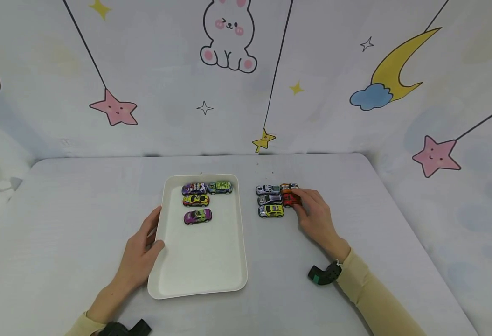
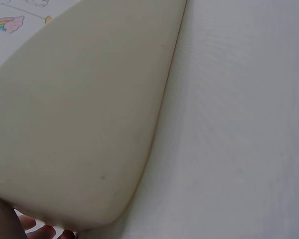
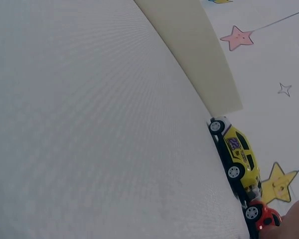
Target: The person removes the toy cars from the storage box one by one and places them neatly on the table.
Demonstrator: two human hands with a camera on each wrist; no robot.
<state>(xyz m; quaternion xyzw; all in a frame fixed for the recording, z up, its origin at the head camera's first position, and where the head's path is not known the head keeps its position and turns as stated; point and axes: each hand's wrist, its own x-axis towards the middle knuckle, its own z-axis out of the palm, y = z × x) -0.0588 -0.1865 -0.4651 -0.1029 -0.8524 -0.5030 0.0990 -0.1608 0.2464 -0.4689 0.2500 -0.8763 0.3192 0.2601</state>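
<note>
four small multicoloured toy cars point(image 1: 197, 217) inside white rectangular plastic tray point(image 1: 201, 263), left hand point(image 1: 138, 256) gripping its edge; five others point(image 1: 271, 212) outside, right hand point(image 1: 317, 219) fingertips pinching a red toy car point(image 1: 289, 200).

White worktop point(image 1: 82, 210) before pale wall point(image 1: 157, 84) bearing winking rabbit point(image 1: 229, 44), pink stars point(image 1: 114, 108), yellow crescent moon point(image 1: 390, 67), blue cloud point(image 1: 370, 97); light soft.

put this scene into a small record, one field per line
surface: white table
container: white tray
in tray: four toy cars, toward the far end
right of tray: five toy cars, including a yellow car and a red car
left hand: holds the tray's left edge
right hand: pinches the red car
</note>
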